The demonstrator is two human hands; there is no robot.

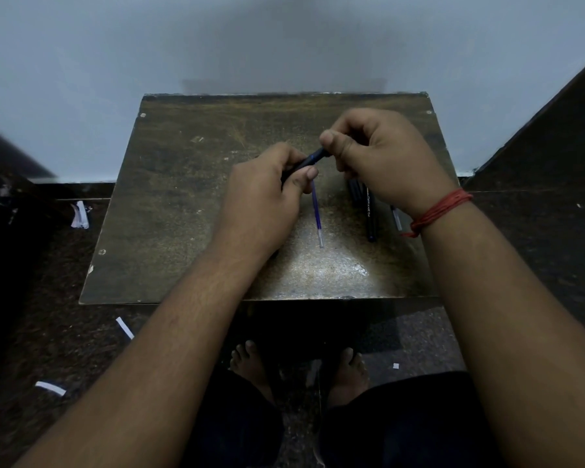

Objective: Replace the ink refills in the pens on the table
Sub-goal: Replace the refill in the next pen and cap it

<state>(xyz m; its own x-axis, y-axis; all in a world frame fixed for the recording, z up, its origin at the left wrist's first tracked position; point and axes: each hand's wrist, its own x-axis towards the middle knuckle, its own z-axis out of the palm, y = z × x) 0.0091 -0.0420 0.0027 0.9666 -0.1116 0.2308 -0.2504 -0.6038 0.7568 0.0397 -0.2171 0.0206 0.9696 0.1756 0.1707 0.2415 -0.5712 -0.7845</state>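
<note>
Dark pen [309,160] pinched at both ends above table [169,204], L hand [264,194] & R hand [382,160] fingers closed on it; risk: slip while twisting, parts drop onto loose refill [317,214].

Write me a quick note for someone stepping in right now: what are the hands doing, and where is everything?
Left hand and right hand both grip one dark pen above the table, one at each end.
A loose blue refill lies on the table below the hands.
Other pens lie under the right wrist.
Done: cannot tell how many pens are finished.
Left: finish the held pen, then probably the others.
</note>
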